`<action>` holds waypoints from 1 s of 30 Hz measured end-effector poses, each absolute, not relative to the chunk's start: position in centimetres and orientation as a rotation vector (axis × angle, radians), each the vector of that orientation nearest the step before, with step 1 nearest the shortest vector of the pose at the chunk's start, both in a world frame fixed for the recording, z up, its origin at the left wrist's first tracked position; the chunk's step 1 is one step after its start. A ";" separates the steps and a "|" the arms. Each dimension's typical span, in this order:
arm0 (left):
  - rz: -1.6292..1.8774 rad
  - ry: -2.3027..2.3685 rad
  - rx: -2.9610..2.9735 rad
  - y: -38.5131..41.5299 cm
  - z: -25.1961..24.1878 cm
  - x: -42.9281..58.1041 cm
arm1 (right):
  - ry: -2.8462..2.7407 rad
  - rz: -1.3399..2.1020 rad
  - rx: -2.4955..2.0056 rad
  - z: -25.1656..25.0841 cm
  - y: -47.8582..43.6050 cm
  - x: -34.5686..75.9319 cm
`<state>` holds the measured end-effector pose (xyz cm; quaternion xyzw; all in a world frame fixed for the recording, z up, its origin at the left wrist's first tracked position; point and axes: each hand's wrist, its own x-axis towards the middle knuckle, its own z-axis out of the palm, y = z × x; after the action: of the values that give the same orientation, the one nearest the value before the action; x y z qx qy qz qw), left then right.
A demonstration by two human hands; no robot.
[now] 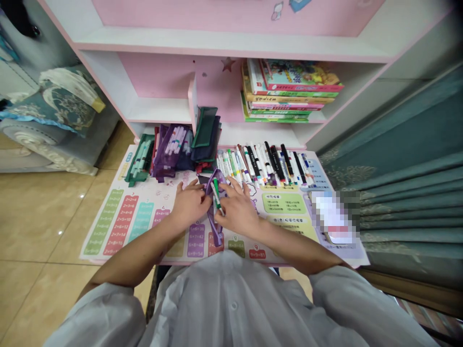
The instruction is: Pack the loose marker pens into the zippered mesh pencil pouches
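Note:
A purple mesh pencil pouch [217,237] lies on the desk between my hands, its opening spread. My left hand [190,205] grips the pouch's left edge with thumb and fingers closed. At the pouch opening, a green and white marker [216,193] is pinched by my right hand [239,208], its thumb near the lower end. My right fingers also rest along the pouch's right side. Just beyond my right hand lies a row of loose markers [265,164], white, black and coloured. How much of the pouch's inside holds other pens is hidden.
Filled pouches stand at the back left: a green one [141,159], a purple one [170,149] and a stack of dark green ones [205,132]. Books [289,91] are piled on the pink shelf. A blurred phone-like object [334,217] lies at the right on the printed desk mat [144,241].

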<state>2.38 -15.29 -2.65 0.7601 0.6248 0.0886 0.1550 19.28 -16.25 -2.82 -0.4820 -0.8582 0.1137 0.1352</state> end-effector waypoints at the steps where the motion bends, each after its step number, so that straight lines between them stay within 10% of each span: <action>1: 0.258 1.792 2.178 -15.3 -2.7 2.4 | -2.488 0.326 -1.394 -2.9 -16.2 19.2; 30: 0.269 1.810 2.161 -15.3 -3.1 2.2 | -2.150 -0.156 -2.052 -6.3 -7.1 24.2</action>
<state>2.21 -15.25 -3.08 0.7540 0.6315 0.0939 0.1544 24.24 -7.12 -6.31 -0.6871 -0.7199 -0.0522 0.0827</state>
